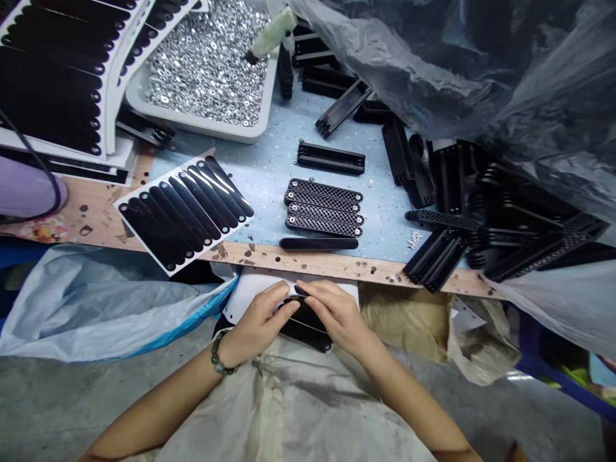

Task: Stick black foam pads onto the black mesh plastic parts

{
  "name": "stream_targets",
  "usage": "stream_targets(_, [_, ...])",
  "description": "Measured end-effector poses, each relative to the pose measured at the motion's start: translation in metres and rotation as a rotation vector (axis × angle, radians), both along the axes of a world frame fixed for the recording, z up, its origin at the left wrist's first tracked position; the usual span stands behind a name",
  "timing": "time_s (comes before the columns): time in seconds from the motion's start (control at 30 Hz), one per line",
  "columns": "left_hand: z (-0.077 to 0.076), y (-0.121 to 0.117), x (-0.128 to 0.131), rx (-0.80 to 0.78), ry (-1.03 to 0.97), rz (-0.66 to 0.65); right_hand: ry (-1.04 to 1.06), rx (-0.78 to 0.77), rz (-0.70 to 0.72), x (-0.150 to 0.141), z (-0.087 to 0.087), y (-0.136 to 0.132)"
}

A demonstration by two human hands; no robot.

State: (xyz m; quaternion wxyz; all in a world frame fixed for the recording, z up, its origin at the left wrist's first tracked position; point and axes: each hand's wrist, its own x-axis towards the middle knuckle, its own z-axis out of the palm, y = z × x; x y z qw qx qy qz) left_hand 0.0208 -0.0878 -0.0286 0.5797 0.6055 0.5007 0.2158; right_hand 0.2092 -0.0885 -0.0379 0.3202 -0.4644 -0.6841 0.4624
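Below the bench edge, over the lap, my left hand (260,324) and my right hand (339,314) come close together. Thumbs and fingers of both are closed on a small dark strip (299,291), mostly hidden by the fingertips. Under them lies a white sheet (245,292) with black round-ended strips (308,327). Just ahead on the bench is a single smooth black strip (318,244). Behind it sit several black textured bars (325,206) side by side, with metal rings at their ends. A black slotted piece (331,158) rests farther back.
A sheet of black stickers (185,208) overhangs the bench edge at left. Behind stands a white tray (202,125) of small metal parts, beside stacked sticker sheets (52,70). Black bars (443,179) pile up at right, under clear plastic (433,77). Bags (120,308) hang below.
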Motion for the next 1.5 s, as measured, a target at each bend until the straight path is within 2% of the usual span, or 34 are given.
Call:
stream_targets(0.13, [-0.002,0.003,-0.002,-0.04,-0.023,0.021,0.214,-0.205,-0.219,0.008,0.0,0.007])
stream_targets(0.2, [-0.001,0.005,-0.006,-0.071,0.041,0.057,0.326,-0.194,-0.341,0.018,0.006,0.019])
stream_targets(0.27, [0.004,0.009,-0.013,-0.084,0.159,-0.002,0.34,-0.096,-0.388,0.027,0.018,0.036])
stream_targets(0.37, [0.017,0.024,-0.025,0.056,0.323,-0.126,0.092,0.109,-0.305,0.03,0.037,0.069])
stream_targets(0.4, [0.022,0.032,-0.028,0.14,0.348,-0.098,-0.005,0.15,-0.243,0.028,0.042,0.079])
stream_targets(0.5, [0.029,0.062,-0.03,0.314,0.33,0.151,-0.181,0.203,-0.054,0.015,0.046,0.104])
stream_targets(0.57, [0.026,0.084,-0.025,0.301,0.265,0.238,-0.254,0.247,0.03,0.005,0.041,0.113])
stream_targets(0.67, [0.019,0.109,-0.017,0.203,0.165,0.197,-0.329,0.318,0.09,-0.005,0.031,0.119])
stream_targets(0.73, [0.015,0.117,-0.015,0.143,0.124,0.173,-0.346,0.34,0.097,-0.007,0.028,0.121])
stream_targets(0.97, [0.009,0.12,-0.014,-0.08,-0.009,0.2,-0.389,0.347,0.108,-0.008,0.027,0.126])
stream_targets(1.13, [0.008,0.127,-0.003,-0.023,0.072,0.252,-0.57,0.355,0.142,-0.009,0.036,0.127])
stream_targets(1.23, [0.008,0.129,-0.001,-0.025,0.059,0.257,-0.735,0.329,0.03,0.003,0.043,0.125])
stream_targets(1.3, [0.008,0.127,-0.002,-0.006,0.055,0.259,-0.69,0.213,-0.025,0.016,0.045,0.123])
stream_targets(1.4, [0.007,0.125,-0.003,0.041,0.022,0.209,-0.482,0.008,-0.054,0.031,0.042,0.12])
stream_targets(1.5, [0.006,0.123,-0.005,0.026,-0.041,0.14,-0.394,-0.035,-0.078,0.036,0.037,0.119])
